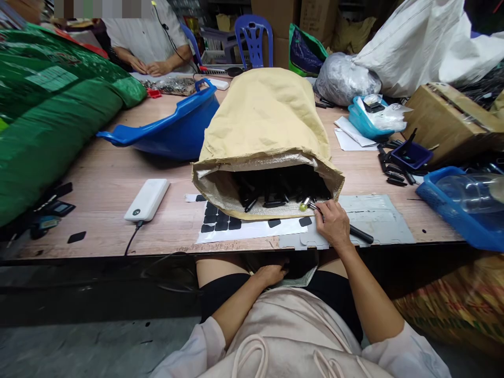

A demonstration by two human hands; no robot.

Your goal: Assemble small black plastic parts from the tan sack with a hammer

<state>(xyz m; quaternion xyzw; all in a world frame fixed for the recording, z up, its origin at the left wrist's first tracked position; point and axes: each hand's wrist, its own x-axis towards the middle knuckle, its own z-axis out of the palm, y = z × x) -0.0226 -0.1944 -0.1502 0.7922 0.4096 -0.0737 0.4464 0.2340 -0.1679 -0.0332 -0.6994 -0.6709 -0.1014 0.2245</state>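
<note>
My right hand (333, 223) is closed around a black-handled tool (361, 234) at the mouth of a yellow paper sack (268, 115). The tool has a shiny metal part and a small yellowish end, which rests by the sack's lower lip. Inside the sack, which lies on its side, are many black plastic pieces (274, 203). Down in my lap, my left hand (271, 274) reaches into an open bag (309, 275) between my thighs. Its fingertips are hidden in the dark there. Under the sack's lip lies a white sheet with black stickers (252, 231).
A white power bank (147, 199) with a cable and a blue basin (177, 126) are to the left, beyond them a green sack (59, 115). A grey board (378, 210), blue tray (452, 210) and cardboard box (444, 121) are right. Another person (149, 37) sits opposite.
</note>
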